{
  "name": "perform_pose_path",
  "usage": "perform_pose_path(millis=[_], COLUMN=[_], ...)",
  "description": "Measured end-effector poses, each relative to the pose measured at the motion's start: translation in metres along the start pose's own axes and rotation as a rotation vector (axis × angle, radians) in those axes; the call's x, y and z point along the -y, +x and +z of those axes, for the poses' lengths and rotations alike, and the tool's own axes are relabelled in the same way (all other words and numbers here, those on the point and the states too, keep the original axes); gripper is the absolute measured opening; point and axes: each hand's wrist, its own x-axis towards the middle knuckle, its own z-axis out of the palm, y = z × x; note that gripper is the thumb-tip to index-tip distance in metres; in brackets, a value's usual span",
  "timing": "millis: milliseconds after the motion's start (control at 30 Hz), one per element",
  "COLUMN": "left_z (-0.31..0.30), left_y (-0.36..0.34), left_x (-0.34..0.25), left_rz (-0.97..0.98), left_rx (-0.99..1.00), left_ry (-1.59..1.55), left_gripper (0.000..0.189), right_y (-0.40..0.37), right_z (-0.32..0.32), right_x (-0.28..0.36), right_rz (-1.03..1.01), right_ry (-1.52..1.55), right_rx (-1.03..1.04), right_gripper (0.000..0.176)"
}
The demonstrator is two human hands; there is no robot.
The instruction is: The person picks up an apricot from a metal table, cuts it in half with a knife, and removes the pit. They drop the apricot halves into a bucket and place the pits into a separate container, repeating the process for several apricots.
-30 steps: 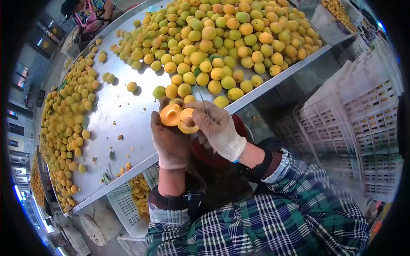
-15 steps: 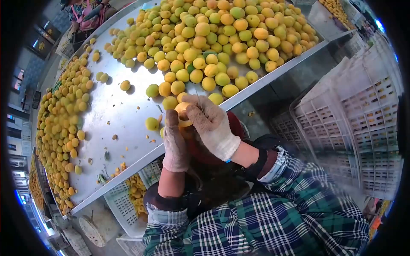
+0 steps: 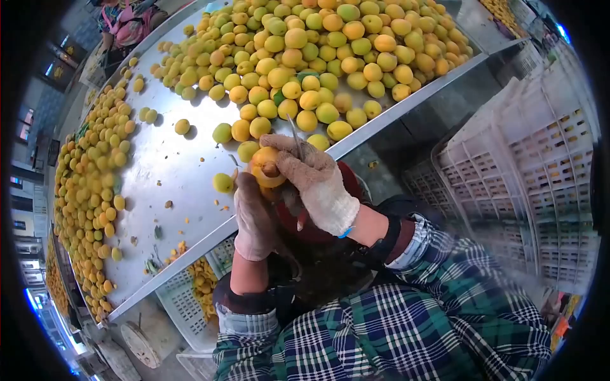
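My left hand (image 3: 253,222), in a stained white glove, holds a split apricot (image 3: 263,160) from below and the left. A brown stone (image 3: 271,169) shows in the fruit's orange flesh. My right hand (image 3: 321,187), gloved and stained brown at the fingers, pinches the apricot from the right. A small knife (image 3: 293,127) is gripped in the right fingers, its thin blade pointing up past them; its handle is hidden. Just beyond the hands, whole apricots (image 3: 248,151) lie on the metal table (image 3: 184,159). Below the hands is a dark red container (image 3: 346,178), partly covered.
A large apricot heap (image 3: 330,47) covers the table's far side, another pile (image 3: 92,190) its left. A raised metal rim (image 3: 413,105) edges the table. White plastic crates (image 3: 515,171) stand at right; a crate (image 3: 184,305) with fruit sits below. A person (image 3: 130,25) is at far left.
The apricot has come open wider and turned, so its stone now shows clearly. My right hand has shifted slightly down and the knife blade stands out more above its fingers.
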Motion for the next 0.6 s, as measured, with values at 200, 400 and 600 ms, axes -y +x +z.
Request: perform_pose_path(millis=[200, 400, 600], left_z=[-0.004, -0.007, -0.022], left_y=[-0.002, 0.001, 0.009], left_x=[-0.006, -0.009, -0.008], left_rz=[0.152, 0.245, 0.427], left_rx=[0.101, 0.019, 0.038], left_ry=[0.244, 0.232, 0.650], left_gripper=[0.081, 0.071, 0.064], right_y=[0.003, 0.006, 0.008], right_z=[-0.004, -0.016, -0.017], right_x=[-0.002, -0.006, 0.023], right_rz=[-0.158, -0.284, 0.136], right_ry=[-0.195, -0.433, -0.466], right_rx=[0.025, 0.014, 0.126], right_gripper=[0.032, 0.032, 0.036])
